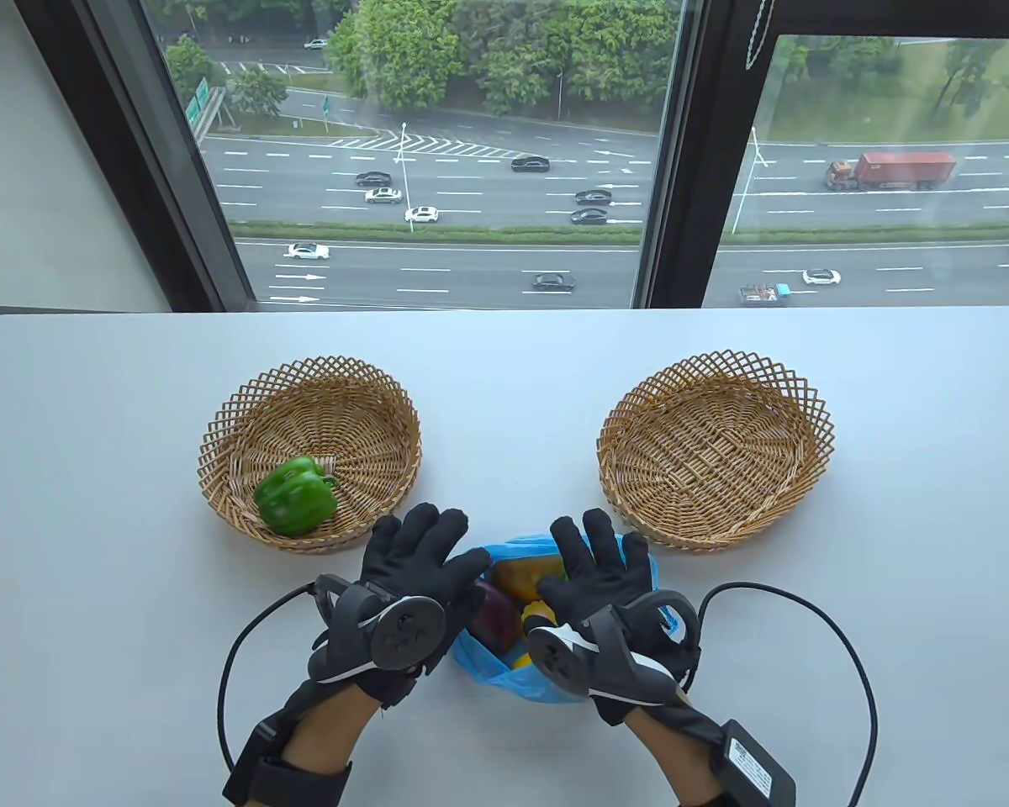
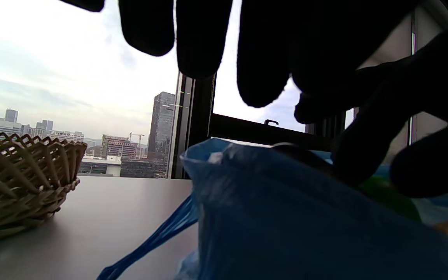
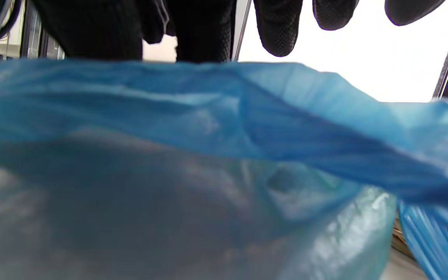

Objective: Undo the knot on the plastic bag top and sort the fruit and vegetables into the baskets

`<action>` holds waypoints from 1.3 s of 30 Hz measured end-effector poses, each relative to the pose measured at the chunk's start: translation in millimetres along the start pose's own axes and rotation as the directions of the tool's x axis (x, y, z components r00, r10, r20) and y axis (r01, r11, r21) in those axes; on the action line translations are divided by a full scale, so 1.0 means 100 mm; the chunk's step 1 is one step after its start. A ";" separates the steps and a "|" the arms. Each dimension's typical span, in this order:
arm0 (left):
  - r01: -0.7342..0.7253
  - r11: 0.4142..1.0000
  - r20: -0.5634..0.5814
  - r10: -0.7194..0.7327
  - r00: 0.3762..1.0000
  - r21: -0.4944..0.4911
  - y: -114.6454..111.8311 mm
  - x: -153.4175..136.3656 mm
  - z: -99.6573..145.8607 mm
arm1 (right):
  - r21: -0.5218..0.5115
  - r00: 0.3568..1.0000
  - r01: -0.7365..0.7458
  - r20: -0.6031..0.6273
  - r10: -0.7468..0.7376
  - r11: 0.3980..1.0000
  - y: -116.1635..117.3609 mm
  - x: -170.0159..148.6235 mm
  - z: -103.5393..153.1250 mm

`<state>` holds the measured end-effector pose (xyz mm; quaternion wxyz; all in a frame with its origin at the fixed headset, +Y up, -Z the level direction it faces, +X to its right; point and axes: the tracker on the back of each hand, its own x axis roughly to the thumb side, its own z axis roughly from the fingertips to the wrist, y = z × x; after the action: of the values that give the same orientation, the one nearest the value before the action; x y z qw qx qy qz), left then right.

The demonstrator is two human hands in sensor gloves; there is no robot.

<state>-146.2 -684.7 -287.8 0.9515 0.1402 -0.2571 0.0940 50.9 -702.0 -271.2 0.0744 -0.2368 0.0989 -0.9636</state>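
Observation:
A blue plastic bag (image 1: 521,685) lies open at the table's near middle, between my two hands. Inside it I see an orange-yellow piece (image 1: 521,576) and a dark purple piece (image 1: 498,618). My left hand (image 1: 425,559) hovers over the bag's left edge with its fingers (image 2: 200,39) straight and spread. My right hand (image 1: 593,563) is spread over the bag's right side, its fingers (image 3: 278,27) also straight. Neither hand plainly holds anything. A green bell pepper (image 1: 296,496) lies in the left wicker basket (image 1: 328,403). The right wicker basket (image 1: 715,445) holds nothing. The bag (image 2: 286,217) (image 3: 208,155) fills both wrist views.
Black cables loop on the table from my left wrist (image 1: 235,647) and my right wrist (image 1: 849,656). The left basket's rim (image 2: 18,182) stands close to the bag's left. A window runs along the table's far edge (image 1: 504,313).

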 end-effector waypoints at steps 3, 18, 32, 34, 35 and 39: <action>-0.002 1.000 0.003 0.002 1.000 -0.022 -0.01 0.01 -0.01 | 0.074 1.000 -0.024 -0.004 0.025 0.997 0.10 0.04 -0.04; -0.021 0.983 0.009 0.023 1.000 -0.181 -0.12 0.02 -0.04 | 0.116 1.000 0.029 -0.012 -0.028 0.993 0.23 0.04 -0.11; -0.036 0.975 0.001 0.037 0.999 -0.218 -0.16 0.04 -0.07 | 0.208 0.998 0.040 -0.047 -0.031 0.977 0.24 0.12 -0.18; -0.037 0.975 0.003 0.039 0.999 -0.219 -0.17 0.04 -0.08 | 0.227 0.998 0.033 -0.055 -0.021 0.973 0.24 0.14 -0.19; -0.037 0.975 0.003 0.039 0.999 -0.220 -0.17 0.04 -0.08 | 0.231 0.998 0.032 -0.058 -0.019 0.973 0.24 0.15 -0.20; -0.041 0.974 0.003 0.043 0.999 -0.223 -0.17 0.04 -0.08 | 0.247 0.998 0.028 -0.069 -0.011 0.969 0.24 0.16 -0.21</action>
<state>-134.8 -698.1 -295.8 0.9580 0.0273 -0.2727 0.0842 29.4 -725.5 -287.8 0.0905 -0.1941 -0.0222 -0.9765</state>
